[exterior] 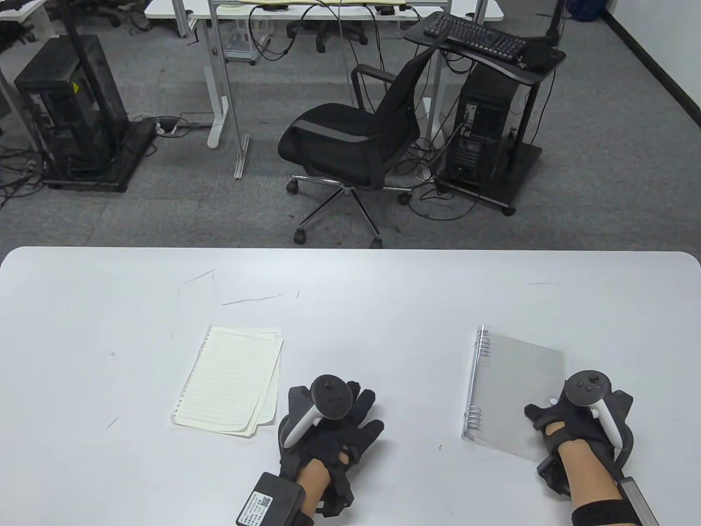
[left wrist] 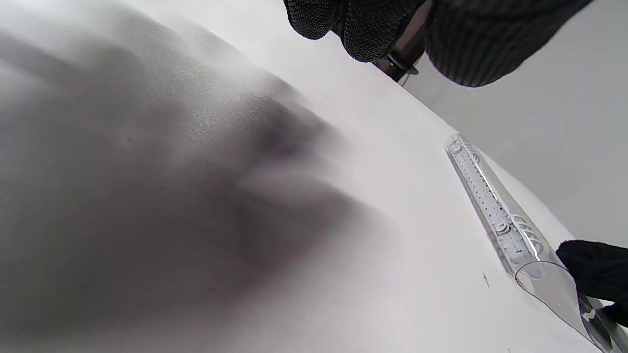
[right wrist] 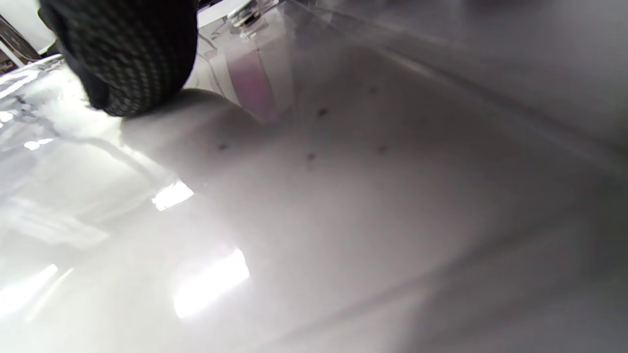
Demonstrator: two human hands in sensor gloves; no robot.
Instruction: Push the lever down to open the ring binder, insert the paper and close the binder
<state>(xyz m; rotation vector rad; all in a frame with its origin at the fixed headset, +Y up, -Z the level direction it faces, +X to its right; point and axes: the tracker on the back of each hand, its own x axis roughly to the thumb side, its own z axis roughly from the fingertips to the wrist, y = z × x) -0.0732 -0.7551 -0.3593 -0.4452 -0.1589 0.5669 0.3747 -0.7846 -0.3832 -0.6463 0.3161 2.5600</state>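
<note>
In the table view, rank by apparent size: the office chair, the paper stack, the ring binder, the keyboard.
1. office chair, clearly largest
2. paper stack and ring binder, too alike to rank
3. keyboard, smallest-looking, though it sits far from the camera

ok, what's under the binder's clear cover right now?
Through the clear cover only the white table shows; no sheet is filed, and the paper lies apart to the left. The right hand grips the cover's near corner, hiding what lies under that part.
</note>
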